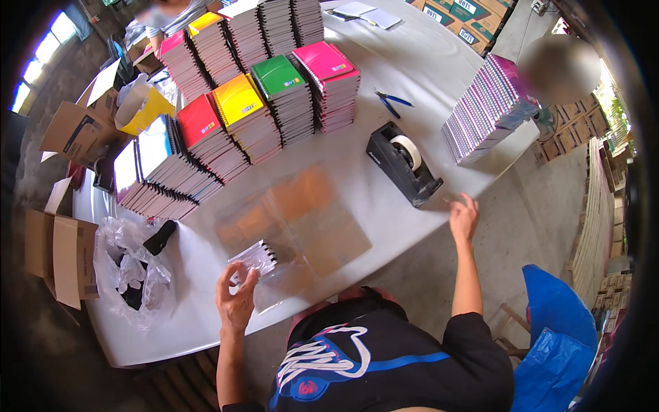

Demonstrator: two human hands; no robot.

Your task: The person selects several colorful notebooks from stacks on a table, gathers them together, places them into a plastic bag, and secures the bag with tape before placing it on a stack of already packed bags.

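My left hand [235, 296] is closed at the near edge of the table, thumb and fingers gripping a small spiral-bound notepad [257, 257] in clear plastic. Beneath the notepad lie flat clear plastic sheets [329, 233], partly orange-brown. Out to the right, my right hand [464, 218] is raised near the table edge with its fingers drawn together; whatever they pinch is too small to make out. Just left of that hand stands a black tape dispenser [391, 165] carrying a roll of tape [406, 151].
Stacked spiral notebooks [278, 75] in several colours fill the back left; a purple-and-white notebook stack [487, 110] stands at right. Blue-handled pliers [392, 103] lie behind the dispenser. A plastic bag [134, 275] and open cartons [72, 261] are at left. Other people are nearby.
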